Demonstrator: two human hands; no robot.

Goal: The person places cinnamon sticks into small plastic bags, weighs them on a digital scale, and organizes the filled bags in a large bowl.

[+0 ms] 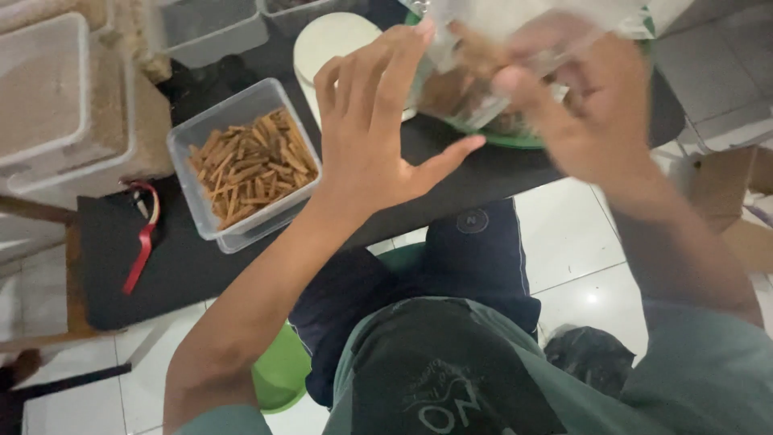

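Above black table (pixel 185 266) and clear tub of brown sticks (pixel 245 165), clear bag (pixel 483 72) pinched in blurred right hand (pixel 592 113), left hand (pixel 378 129) open-fingered against it; possible spill of contents onto table through slack grip.

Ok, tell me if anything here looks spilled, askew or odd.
Nothing looks spilled. The tub of brown sticks sits askew, with one corner over the table edge. Red-handled scissors lie loose beside it. The left hand and right hand hold a clear bag above a green tray; motion blur hides its contents.
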